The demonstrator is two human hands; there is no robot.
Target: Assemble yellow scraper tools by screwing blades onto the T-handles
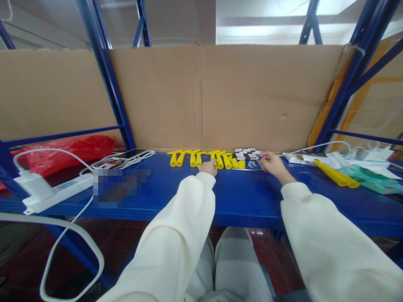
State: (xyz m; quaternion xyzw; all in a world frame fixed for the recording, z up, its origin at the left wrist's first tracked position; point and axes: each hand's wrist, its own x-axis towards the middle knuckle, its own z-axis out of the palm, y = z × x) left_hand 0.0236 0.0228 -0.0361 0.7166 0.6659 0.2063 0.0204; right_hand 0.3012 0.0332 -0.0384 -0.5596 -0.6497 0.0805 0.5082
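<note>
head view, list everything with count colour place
Shelf: one, blue, middle
Posts: several, blue, sides
Cardboard: several, brown, behind
Tubes: many, yellow, centre back; two right
Pieces: several, white-black, right of centre
Rod: one, silvery, near pieces
Bag: one, red, left
Power strip: one, white, left
Adapter: one, white, on strip
Phone: one, pale-edged, back left
Cables: several, white, both sides
Packet: one, green, right
Oddments: several, mostly white, right
Floor: dark red, below
Left hand: one, at tubes
Right hand: one, beside pieces
Sleeves: two, white, below
Legs: two, grey, bottom
</note>
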